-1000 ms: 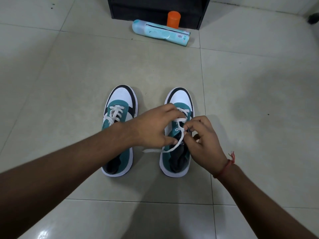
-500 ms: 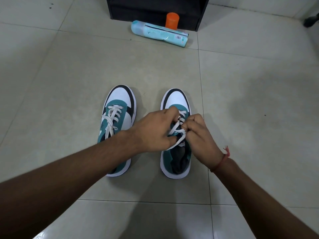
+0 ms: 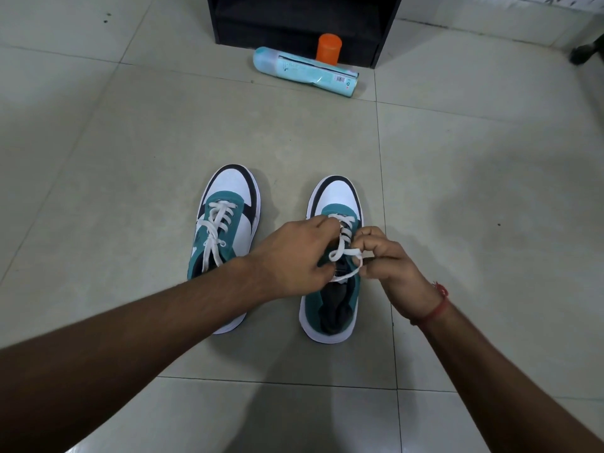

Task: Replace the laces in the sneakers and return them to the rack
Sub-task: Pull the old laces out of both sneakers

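Fingertips [image 3: 366,238] of the right hand [image 3: 390,268] curl inward and pinch the white lace [image 3: 343,253] of the right sneaker [image 3: 338,201], where a small loop of it stands up between both hands. Across from them the left hand [image 3: 294,256] bends its fingers down over the same lace at the upper eyelets; its back faces the camera, so the fingertips themselves are hidden and the exact hold cannot be made out, though the lace runs straight in under them. A second strand curves below the loop, from the left thumb round to the right hand's fingers.

That sneaker stands on the tiled floor [image 3: 114,142], toe pointing away, and the hands cover most of its lacing (only the top crossings show beside the left knuckles). Something dark fills its opening; whether sock or lining is unclear. Just beside it stands the left sneaker [image 3: 228,197], fully laced in white, with its heel and the loose lace ends hidden under the left forearm.

Farther off, a pale blue bottle [image 3: 304,71] lies on its side with an orange cap [image 3: 328,49] just behind it, both close against the foot of a black rack [image 3: 304,21]. Only the rack's lowest part shows, its shelves cut off by the top edge. A red thread band [image 3: 436,305] circles the right wrist. A dark object [image 3: 588,53] at the far right edge is cut off and unidentifiable.
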